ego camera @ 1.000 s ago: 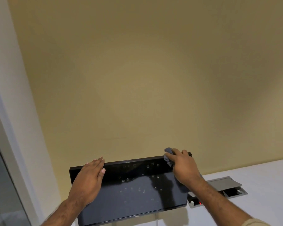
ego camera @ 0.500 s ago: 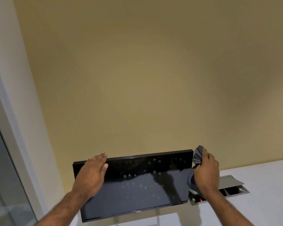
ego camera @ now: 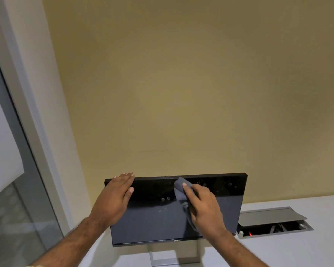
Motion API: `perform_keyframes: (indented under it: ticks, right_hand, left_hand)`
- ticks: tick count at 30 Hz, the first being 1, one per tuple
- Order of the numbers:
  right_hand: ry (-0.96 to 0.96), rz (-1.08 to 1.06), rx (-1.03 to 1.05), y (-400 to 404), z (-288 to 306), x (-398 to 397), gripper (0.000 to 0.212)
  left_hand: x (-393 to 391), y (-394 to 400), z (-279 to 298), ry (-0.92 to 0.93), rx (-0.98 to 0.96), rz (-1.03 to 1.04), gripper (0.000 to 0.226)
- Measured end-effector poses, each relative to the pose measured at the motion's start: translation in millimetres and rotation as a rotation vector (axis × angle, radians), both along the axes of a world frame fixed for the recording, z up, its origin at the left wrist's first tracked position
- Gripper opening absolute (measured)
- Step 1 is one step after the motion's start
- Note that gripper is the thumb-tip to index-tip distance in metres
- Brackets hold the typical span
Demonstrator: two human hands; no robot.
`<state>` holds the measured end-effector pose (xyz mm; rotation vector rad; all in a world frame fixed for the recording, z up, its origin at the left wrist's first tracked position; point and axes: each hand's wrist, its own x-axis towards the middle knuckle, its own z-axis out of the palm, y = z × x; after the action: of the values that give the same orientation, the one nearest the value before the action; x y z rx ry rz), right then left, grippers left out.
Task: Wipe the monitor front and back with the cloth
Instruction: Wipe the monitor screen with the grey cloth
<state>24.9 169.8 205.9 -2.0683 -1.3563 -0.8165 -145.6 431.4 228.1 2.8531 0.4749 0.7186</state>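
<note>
Head view: monitor [ego camera: 154,220] upright, apparently leaning back.

Tan wall [ego camera: 181,83], white desk [ego camera: 297,251], glass partition [ego camera: 12,218] at left.

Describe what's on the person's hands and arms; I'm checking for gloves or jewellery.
Both the left hand and right hand are bare: no gloves, rings or watch visible. Forearms are uncovered. A sliver of light fabric, maybe a sleeve, shows at the bottom edge by the left arm.
</note>
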Motion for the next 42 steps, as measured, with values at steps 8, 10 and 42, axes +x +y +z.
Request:
perform_keyframes:
  ticks: [8,10,42]
  right_hand:
    - [0.038,0.002,-0.184,49,-24,-9,0.082]
    - [-0.016,0.015,-0.333,47,-38,-10,0.084]
    - [-0.206,0.104,-0.226,121,8,-43,0.059]
  left_hand:
    - [4,7,-2,-0.041,-0.045,0.0,0.065]
    - [6,6,-2,-0.048,-0.054,0.01,0.066]
    - [5,2,-1,-0.108,-0.061,-0.007,0.062]
